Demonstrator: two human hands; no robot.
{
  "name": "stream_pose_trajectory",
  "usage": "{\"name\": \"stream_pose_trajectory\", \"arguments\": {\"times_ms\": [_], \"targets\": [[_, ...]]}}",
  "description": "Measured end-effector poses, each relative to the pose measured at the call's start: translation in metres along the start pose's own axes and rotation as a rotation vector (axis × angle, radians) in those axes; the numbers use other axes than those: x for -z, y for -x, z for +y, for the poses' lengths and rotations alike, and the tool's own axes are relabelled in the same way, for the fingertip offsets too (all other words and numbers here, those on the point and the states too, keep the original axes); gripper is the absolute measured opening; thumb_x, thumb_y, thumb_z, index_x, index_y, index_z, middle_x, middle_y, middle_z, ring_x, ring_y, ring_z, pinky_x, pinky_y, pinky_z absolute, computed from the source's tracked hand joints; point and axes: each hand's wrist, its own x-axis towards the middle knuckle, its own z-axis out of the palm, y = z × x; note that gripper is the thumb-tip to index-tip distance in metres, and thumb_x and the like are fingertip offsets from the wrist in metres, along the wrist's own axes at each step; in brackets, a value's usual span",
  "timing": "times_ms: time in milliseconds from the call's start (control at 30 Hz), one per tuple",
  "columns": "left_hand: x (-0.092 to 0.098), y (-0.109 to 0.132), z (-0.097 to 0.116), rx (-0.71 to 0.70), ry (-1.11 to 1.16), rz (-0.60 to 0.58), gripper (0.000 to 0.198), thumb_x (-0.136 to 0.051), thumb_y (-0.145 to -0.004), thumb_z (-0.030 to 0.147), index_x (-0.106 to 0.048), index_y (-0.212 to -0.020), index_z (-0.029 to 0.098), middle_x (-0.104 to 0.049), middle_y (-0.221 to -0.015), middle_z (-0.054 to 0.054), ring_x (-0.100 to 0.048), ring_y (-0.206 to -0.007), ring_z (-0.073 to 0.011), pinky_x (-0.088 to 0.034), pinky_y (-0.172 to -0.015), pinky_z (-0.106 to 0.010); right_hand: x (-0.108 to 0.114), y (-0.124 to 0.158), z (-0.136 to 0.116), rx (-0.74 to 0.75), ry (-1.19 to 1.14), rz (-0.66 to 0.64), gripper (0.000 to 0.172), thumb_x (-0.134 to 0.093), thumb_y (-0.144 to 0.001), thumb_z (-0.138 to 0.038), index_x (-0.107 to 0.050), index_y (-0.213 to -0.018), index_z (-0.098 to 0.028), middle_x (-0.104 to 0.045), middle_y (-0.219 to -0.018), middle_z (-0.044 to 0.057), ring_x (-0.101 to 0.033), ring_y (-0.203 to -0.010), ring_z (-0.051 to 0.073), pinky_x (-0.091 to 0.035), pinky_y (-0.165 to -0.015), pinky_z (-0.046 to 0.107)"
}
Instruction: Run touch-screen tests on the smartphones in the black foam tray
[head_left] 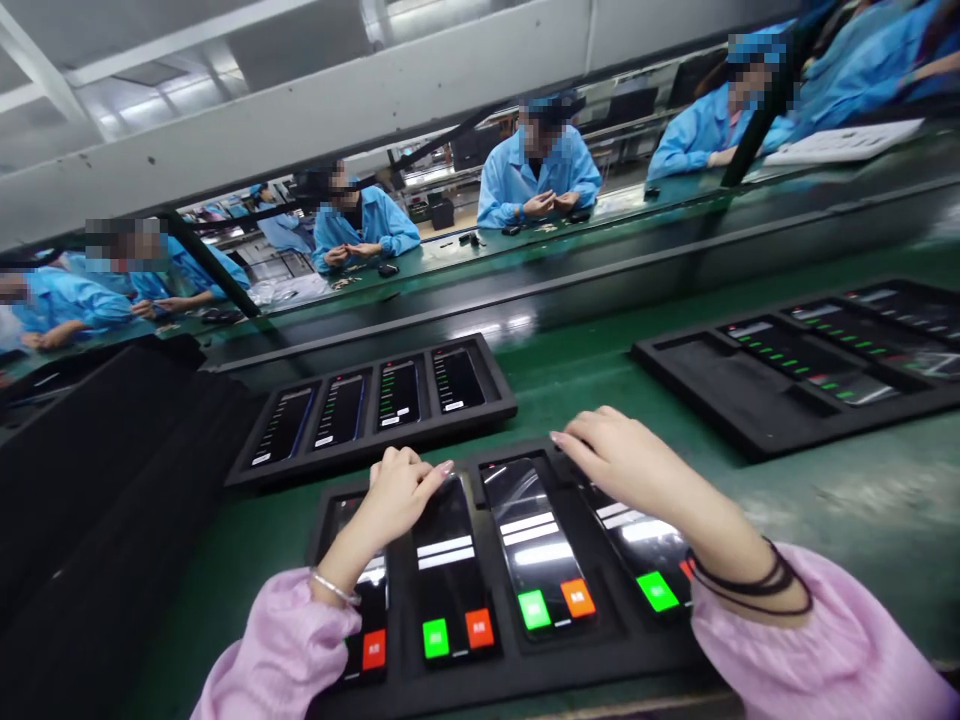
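Four phones [454, 590] lie face up in the near tray [540, 672] in the head view, screens lit. The left hand [401, 490] is bent over the far end of the second phone, its thumb at that phone's top edge; the right hand [615, 450] is over the far end of the fourth. With the fingertips partly hidden, I cannot tell whether either grip is clamped on anything or just resting.

As for progress, the second and third screens each show a green square [435, 637] and a red square [480, 628]; the forearms cover part of the outer two. All four seem to be at one stage, with no square visibly answered.

Beyond, on the green counter [570, 385], phones in the left tray [450, 425] and right tray [690, 375] show lists with green marks, apparently a different stage; which comes first is unclear. Co-workers [536, 175] sit opposite.
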Motion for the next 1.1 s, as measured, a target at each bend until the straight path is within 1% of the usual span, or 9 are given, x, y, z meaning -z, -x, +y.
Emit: {"name": "stream_pose_trajectory", "arguments": {"times_ms": [100, 167, 267, 433, 600, 700, 833, 967, 1100], "targets": [[-0.006, -0.005, 0.018, -0.024, -0.07, 0.053, 0.042, -0.044, -0.095, 0.05, -0.073, -0.087, 0.021, -0.062, -0.097, -0.01, -0.05, -0.1, -0.0293, -0.04, -0.093, -0.049, -0.009, 0.008, 0.037, -0.049, 0.159, -0.017, 0.028, -0.049, -0.097, -0.024, -0.069, -0.079, -0.017, -0.066, -0.088, 0.009, -0.057, -0.09, 0.026, -0.044, -0.079, 0.039], [-0.013, -0.008, 0.038, -0.078, -0.08, 0.049, 0.035, -0.043, -0.097, 0.039, -0.072, -0.093, 0.019, -0.065, -0.1, -0.008, -0.053, -0.101, -0.0256, -0.042, -0.092, -0.041, -0.017, 0.009, 0.047, -0.03, 0.223, -0.03, 0.021, -0.052, -0.098, -0.021, -0.069, -0.085, -0.017, -0.066, -0.093, 0.006, -0.057, -0.095, 0.024, -0.044, -0.084, 0.039], [-0.029, -0.013, 0.071, -0.142, -0.091, -0.016, 0.032, -0.043, -0.098, 0.031, -0.072, -0.093, 0.019, -0.072, -0.097, -0.005, -0.06, -0.095, -0.0217, -0.045, -0.089, -0.035, -0.027, 0.008, 0.045, 0.005, 0.286, -0.029, 0.017, -0.056, -0.098, -0.021, -0.068, -0.087, -0.017, -0.065, -0.094, 0.003, -0.056, -0.1, 0.022, -0.042, -0.092, 0.043], [-0.057, -0.019, 0.1, -0.104, -0.175, -0.017, 0.042, -0.044, -0.098, 0.042, -0.07, -0.098, 0.009, -0.071, -0.097, -0.014, -0.06, -0.099, -0.0307, -0.045, -0.088, -0.043, -0.034, 0.003, 0.04, 0.034, 0.301, -0.003, 0.017, -0.06, -0.097, -0.024, -0.066, -0.082, -0.017, -0.063, -0.089, 0.002, -0.056, -0.1, 0.023, -0.038, -0.097, 0.047], [-0.066, -0.029, 0.106, -0.04, -0.187, 0.028, 0.053, -0.044, -0.096, 0.052, -0.069, -0.095, 0.006, -0.067, -0.098, -0.017, -0.055, -0.104, -0.0338, -0.042, -0.091, -0.046, -0.033, -0.001, 0.052, 0.025, 0.184, 0.066, 0.023, -0.055, -0.097, -0.027, -0.066, -0.08, -0.018, -0.062, -0.087, 0.003, -0.054, -0.098, 0.024, -0.031, -0.101, 0.051], [-0.062, -0.036, 0.104, -0.024, -0.138, 0.025, 0.055, -0.04, -0.096, 0.056, -0.07, -0.088, 0.01, -0.067, -0.095, -0.015, -0.055, -0.103, -0.0329, -0.042, -0.089, -0.045, -0.022, 0.0, 0.059, 0.018, 0.03, 0.098, 0.038, -0.039, -0.1, -0.029, -0.068, -0.077, -0.02, -0.064, -0.089, 0.005, -0.055, -0.091, 0.022, -0.039, -0.093, 0.044], [-0.045, -0.039, 0.099, -0.037, -0.035, 0.007, 0.062, -0.028, -0.098, 0.059, -0.067, -0.074, 0.018, -0.067, -0.086, -0.01, -0.056, -0.095, -0.0284, -0.044, -0.082, -0.04, -0.008, 0.005, 0.062, 0.036, -0.157, 0.115, 0.055, -0.02, -0.099, -0.032, -0.07, -0.078, -0.022, -0.066, -0.088, 0.006, -0.057, -0.086, 0.022, -0.046, -0.081, 0.035], [-0.027, -0.039, 0.093, -0.074, 0.064, -0.011, 0.072, -0.01, -0.101, 0.055, -0.066, -0.07, 0.021, -0.065, -0.079, -0.004, -0.057, -0.084, -0.0206, -0.044, -0.082, -0.034, -0.007, 0.008, 0.062, 0.042, -0.236, 0.097, 0.055, -0.021, -0.097, -0.037, -0.072, -0.083, -0.022, -0.069, -0.09, 0.007, -0.06, -0.087, 0.023, -0.047, -0.083, 0.035], [-0.03, -0.042, 0.09, -0.067, 0.062, -0.017, 0.072, -0.015, -0.098, 0.061, -0.072, -0.076, 0.023, -0.065, -0.091, -0.007, -0.056, -0.094, -0.0261, -0.045, -0.086, -0.043, -0.013, 0.003, 0.062, 0.02, -0.225, 0.061, 0.052, -0.027, -0.098, -0.041, -0.073, -0.086, -0.021, -0.071, -0.091, 0.007, -0.06, -0.09, 0.025, -0.047, -0.085, 0.038]]}}
